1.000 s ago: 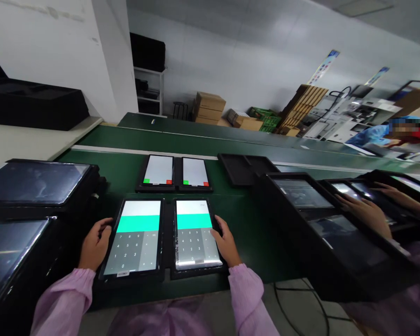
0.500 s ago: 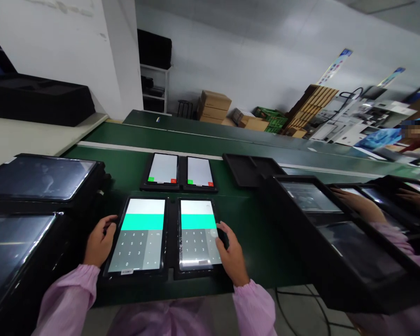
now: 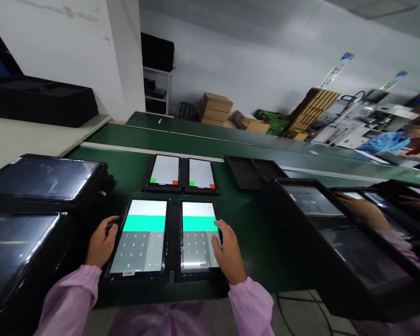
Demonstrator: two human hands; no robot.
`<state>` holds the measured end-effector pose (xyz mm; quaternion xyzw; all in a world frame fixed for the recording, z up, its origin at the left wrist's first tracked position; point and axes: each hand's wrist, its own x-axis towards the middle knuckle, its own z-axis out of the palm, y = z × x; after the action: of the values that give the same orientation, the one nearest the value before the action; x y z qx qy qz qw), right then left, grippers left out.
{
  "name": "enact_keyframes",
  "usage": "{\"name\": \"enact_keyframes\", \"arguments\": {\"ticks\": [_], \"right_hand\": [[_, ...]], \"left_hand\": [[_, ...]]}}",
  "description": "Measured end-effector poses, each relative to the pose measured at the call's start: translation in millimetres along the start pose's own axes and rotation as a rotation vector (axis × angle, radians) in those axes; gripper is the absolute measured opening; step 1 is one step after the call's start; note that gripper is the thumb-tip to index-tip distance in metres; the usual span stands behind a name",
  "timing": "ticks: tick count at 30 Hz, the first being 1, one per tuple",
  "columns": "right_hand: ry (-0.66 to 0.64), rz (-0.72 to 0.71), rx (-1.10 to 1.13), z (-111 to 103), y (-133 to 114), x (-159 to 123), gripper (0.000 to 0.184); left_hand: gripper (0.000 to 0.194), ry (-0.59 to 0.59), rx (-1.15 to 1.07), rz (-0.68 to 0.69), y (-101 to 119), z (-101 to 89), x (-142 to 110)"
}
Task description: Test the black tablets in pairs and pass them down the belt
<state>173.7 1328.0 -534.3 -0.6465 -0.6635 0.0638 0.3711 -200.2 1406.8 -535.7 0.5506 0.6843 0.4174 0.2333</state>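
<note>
Two tablets lie side by side in a black tray before me, each showing a calculator screen with a green band. My left hand (image 3: 103, 240) rests by the outer edge of the left tablet (image 3: 140, 245), its fingers curled loosely and apart, holding nothing. Over the right edge of the right tablet (image 3: 196, 245) is my right hand (image 3: 229, 252), fingers apart, thumb and forefinger above the screen; whether they touch the glass I cannot tell. Behind, another tray holds two tablets with white screens, a left one (image 3: 165, 169) and a right one (image 3: 200, 172), each with green and red buttons.
Stacked trays with dark tablets (image 3: 45, 177) stand at my left. An unfilled black tray (image 3: 254, 172) lies on the green bench (image 3: 259, 233). At right is another tray stack (image 3: 301, 247), beside a co-worker's hand (image 3: 366, 210). Another person (image 3: 388, 142) is at the far right.
My right hand has shifted slightly left and up, further over the right tablet's screen. My left hand stays by the left tablet. The camera view has tilted slightly.
</note>
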Motion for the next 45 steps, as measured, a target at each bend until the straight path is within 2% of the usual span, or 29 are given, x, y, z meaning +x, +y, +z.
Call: {"name": "enact_keyframes", "arguments": {"ticks": [2, 6, 12, 15, 19, 21, 23, 27, 32, 37, 42, 45], "right_hand": [[0.003, -0.044, 0.037, 0, -11, -9, 0.035], [-0.101, -0.161, 0.024, 8, -35, -23, 0.037], [-0.159, -0.188, 0.003, 23, -53, -24, 0.041], [-0.194, -0.218, 0.021, 23, -46, -20, 0.040], [-0.017, -0.040, -0.040, 16, -16, -7, 0.038], [0.004, 0.023, -0.070, 14, -3, -1, 0.038], [-0.023, 0.011, -0.065, 14, 4, 2, 0.038], [-0.065, -0.066, -0.034, 19, 2, 2, 0.039], [-0.003, 0.036, -0.070, 20, 4, 2, 0.037], [-0.054, -0.037, 0.004, 19, 5, -1, 0.039], [0.060, 0.081, 0.077, 13, 1, -9, 0.039], [0.076, 0.146, 0.134, 7, -1, -13, 0.040]], "left_hand": [[0.043, 0.004, -0.001, 0.005, 2, -0.3, -1], [0.044, 0.002, 0.012, 0.014, 3, -1.0, -2], [0.044, -0.002, 0.006, 0.013, 1, -0.7, -2], [0.043, 0.004, 0.002, 0.011, 0, -0.8, -1], [0.045, -0.014, 0.001, 0.003, -2, -1.2, 0], [0.045, -0.022, -0.003, 0.001, -3, -1.1, 0], [0.045, -0.017, -0.007, 0.004, -4, -0.8, 0], [0.044, -0.011, -0.019, -0.006, -4, -0.1, 0], [0.045, -0.026, -0.033, -0.009, -3, 0.2, -1], [0.044, -0.006, -0.017, 0.000, -2, -0.9, -1], [0.044, -0.021, -0.024, 0.009, -4, -2.6, -2], [0.040, -0.022, -0.063, 0.010, -6, -1.8, -3]]}}
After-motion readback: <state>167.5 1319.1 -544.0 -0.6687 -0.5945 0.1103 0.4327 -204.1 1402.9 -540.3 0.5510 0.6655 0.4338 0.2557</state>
